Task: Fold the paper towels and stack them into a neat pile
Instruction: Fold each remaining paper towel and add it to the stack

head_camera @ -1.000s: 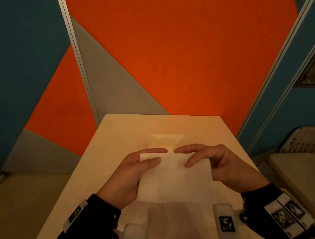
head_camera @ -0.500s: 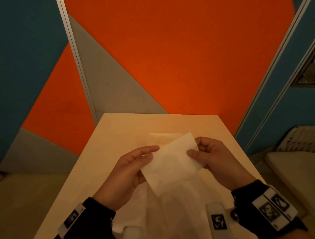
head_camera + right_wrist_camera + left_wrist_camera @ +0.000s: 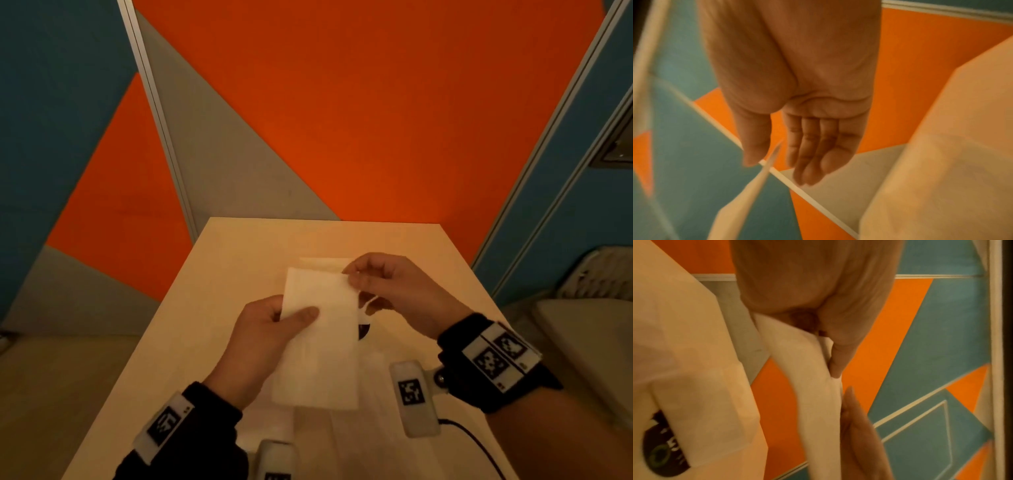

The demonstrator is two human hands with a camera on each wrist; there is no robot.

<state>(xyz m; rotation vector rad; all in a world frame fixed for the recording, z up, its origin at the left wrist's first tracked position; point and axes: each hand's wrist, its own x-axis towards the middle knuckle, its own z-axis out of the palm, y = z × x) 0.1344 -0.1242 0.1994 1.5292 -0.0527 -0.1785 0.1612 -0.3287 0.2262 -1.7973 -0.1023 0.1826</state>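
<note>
A folded white paper towel (image 3: pixel 320 342) hangs lengthwise above the table (image 3: pixel 239 260). My left hand (image 3: pixel 291 315) pinches its left edge, thumb on top; the left wrist view shows the same pinch of my left hand (image 3: pixel 824 340) on the paper towel (image 3: pixel 803 386). My right hand (image 3: pixel 352 277) is at the towel's far right corner. In the right wrist view my right hand (image 3: pixel 772 154) has nearly straight fingers, and the towel's thin edge (image 3: pixel 748 194) runs between thumb and fingers with gaps on both sides. A folded towel (image 3: pixel 325 263) lies flat at the far middle of the table.
Thin unfolded sheets (image 3: pixel 342 435) lie on the table's near part, partly covering a black round mark (image 3: pixel 363 330). A black cable (image 3: pixel 479 445) runs off at the near right. A pale seat (image 3: pixel 582 329) stands right of the table. Orange, grey and blue wall panels rise behind.
The towel has turned from lying crosswise between both hands to hanging lengthwise. My right hand moved up to its far corner and loosened; my left hand kept its pinch.
</note>
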